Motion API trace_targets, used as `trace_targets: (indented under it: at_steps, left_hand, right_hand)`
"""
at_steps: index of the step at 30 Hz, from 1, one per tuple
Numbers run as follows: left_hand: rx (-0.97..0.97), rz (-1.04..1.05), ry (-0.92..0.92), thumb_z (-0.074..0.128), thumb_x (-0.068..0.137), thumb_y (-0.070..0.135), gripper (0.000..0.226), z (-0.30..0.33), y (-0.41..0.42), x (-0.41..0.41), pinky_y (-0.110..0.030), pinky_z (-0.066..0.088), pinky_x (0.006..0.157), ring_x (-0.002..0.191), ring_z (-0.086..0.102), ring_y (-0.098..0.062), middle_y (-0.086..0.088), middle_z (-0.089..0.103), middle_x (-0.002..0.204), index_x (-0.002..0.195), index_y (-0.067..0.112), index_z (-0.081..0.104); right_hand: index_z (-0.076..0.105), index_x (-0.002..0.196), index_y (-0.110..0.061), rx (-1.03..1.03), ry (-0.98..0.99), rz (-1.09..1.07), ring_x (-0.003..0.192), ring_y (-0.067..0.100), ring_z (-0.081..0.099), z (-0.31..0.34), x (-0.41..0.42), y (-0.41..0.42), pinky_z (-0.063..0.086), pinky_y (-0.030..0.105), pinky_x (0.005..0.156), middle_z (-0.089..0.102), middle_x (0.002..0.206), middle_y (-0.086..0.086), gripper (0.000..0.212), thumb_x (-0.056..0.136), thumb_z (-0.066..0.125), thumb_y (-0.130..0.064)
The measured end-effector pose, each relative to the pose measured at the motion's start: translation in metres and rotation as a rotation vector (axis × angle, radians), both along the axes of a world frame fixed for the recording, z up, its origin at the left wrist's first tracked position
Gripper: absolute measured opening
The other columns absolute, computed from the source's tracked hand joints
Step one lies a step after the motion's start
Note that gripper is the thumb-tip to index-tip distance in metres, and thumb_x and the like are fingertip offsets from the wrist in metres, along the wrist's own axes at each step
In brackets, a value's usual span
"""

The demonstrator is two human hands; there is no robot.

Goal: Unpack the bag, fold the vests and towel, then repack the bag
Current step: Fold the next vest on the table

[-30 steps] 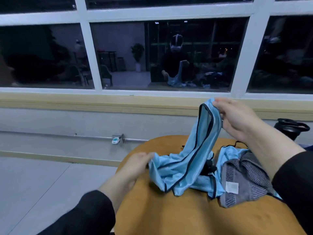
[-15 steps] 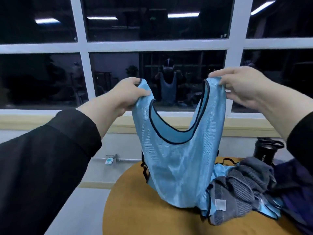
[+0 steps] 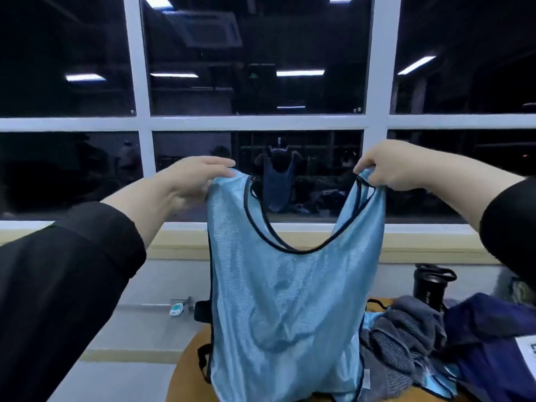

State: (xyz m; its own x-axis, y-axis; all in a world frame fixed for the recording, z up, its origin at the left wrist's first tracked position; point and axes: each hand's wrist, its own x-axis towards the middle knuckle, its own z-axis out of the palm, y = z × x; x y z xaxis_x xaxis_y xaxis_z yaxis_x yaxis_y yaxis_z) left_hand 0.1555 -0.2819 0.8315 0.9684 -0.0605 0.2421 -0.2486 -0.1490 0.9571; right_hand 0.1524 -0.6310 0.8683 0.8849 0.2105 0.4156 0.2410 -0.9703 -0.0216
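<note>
As both grip straps, left hand [image 3: 191,181], right hand [image 3: 385,166] pinching raised blue vest [image 3: 290,300]

Window, bottle and table edge

A white-framed window [image 3: 255,121] reflects ceiling lights. A black bottle [image 3: 430,285] stands at the far right of the round wooden table [image 3: 185,369]. A small white device [image 3: 177,309] sits by the wall.

No text is legible: print on the black bottle [image 3: 428,288] and the bag's white label [image 3: 528,348] is too blurred.
</note>
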Motion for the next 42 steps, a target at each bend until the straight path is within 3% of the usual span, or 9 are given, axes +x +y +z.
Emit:
trace_targets:
  at_steps: [2,6,9,13,20,29,35,39,42]
  left_hand:
    - [0.360,0.063,-0.096,0.071,0.087,0.003,0.046,0.004,0.005,-0.004,-0.032,0.051,0.098,0.107,0.067,-0.019,-0.005,0.068,0.127,0.128,0.024,0.070]
    - [1.089,0.420,-0.389,0.058,0.093,0.005,0.038,0.015,0.006,-0.012,-0.030,0.043,0.086,0.110,0.059,-0.022,-0.002,0.066,0.127,0.128,0.020,0.067]
    - [1.052,0.598,-0.477,0.060,0.098,0.018,0.007,0.028,0.016,-0.015,-0.035,0.040,0.075,0.096,0.058,-0.030,-0.008,0.067,0.103,0.101,0.014,0.065]
    - [0.890,0.659,-0.443,0.059,0.100,0.033,0.032,0.042,0.019,-0.029,-0.034,0.033,0.059,0.072,0.051,-0.027,-0.008,0.056,0.073,0.084,0.007,0.064]
    - [0.332,0.587,-0.466,0.060,0.099,0.034,0.039,0.052,0.021,-0.040,-0.030,0.034,0.059,0.065,0.041,-0.017,-0.007,0.051,0.079,0.096,-0.004,0.068]
    - [0.810,0.790,-0.578,0.053,0.102,0.039,0.049,0.082,0.033,-0.062,-0.035,0.033,0.055,0.067,0.048,-0.033,-0.012,0.048,0.065,0.084,-0.005,0.062]
    - [0.775,0.741,-0.515,0.049,0.104,0.036,0.046,0.075,0.040,-0.058,-0.035,0.030,0.054,0.062,0.040,-0.027,-0.015,0.045,0.069,0.080,-0.002,0.055]
    - [0.808,0.687,-0.406,0.047,0.105,0.034,0.047,0.061,0.035,-0.049,-0.031,0.027,0.050,0.052,0.037,-0.026,-0.009,0.040,0.060,0.066,0.009,0.041]
    - [0.715,0.609,-0.247,0.046,0.106,0.031,0.040,0.051,0.032,-0.030,-0.024,0.030,0.045,0.046,0.037,-0.022,-0.011,0.045,0.057,0.073,0.009,0.044]
  right_hand:
    - [0.076,0.113,-0.015,-0.104,-0.054,-0.047,0.102,0.031,0.063,0.003,-0.003,-0.003,0.053,0.038,0.089,0.068,0.118,0.006,0.032,0.091,0.056,-0.002]
    - [0.069,0.084,-0.012,-0.132,-0.272,-0.124,0.087,0.036,0.059,0.018,-0.008,-0.015,0.054,0.042,0.077,0.063,0.096,0.013,0.020,0.099,0.056,-0.016]
    - [0.060,0.080,-0.010,-0.011,-0.319,-0.114,0.087,0.036,0.054,0.032,-0.017,-0.021,0.046,0.040,0.071,0.053,0.095,0.013,0.033,0.102,0.055,-0.035]
    - [0.053,0.075,-0.005,0.315,-0.352,-0.056,0.068,0.029,0.049,0.042,-0.030,-0.022,0.036,0.034,0.053,0.056,0.080,0.013,0.048,0.101,0.052,-0.046]
    - [0.047,0.065,-0.010,0.508,-0.355,0.063,0.058,0.023,0.037,0.047,-0.049,-0.020,0.030,0.031,0.053,0.041,0.065,0.008,0.051,0.098,0.062,-0.045]
    - [0.065,0.083,-0.007,0.489,-0.421,0.097,0.070,0.022,0.047,0.066,-0.070,-0.019,0.039,0.031,0.060,0.055,0.086,0.013,0.046,0.096,0.063,-0.051]
    - [0.065,0.103,0.003,0.598,-0.367,0.113,0.075,0.025,0.051,0.057,-0.061,-0.023,0.042,0.036,0.068,0.054,0.087,0.011,0.063,0.094,0.060,-0.060]
    - [0.064,0.069,-0.027,0.401,-0.256,-0.013,0.075,0.029,0.047,0.046,-0.055,-0.023,0.039,0.039,0.067,0.050,0.088,0.012,0.041,0.100,0.055,-0.052]
    - [0.069,0.098,-0.004,0.306,-0.130,-0.141,0.084,0.038,0.061,0.035,-0.039,-0.020,0.048,0.042,0.073,0.063,0.091,0.021,0.047,0.102,0.053,-0.048]
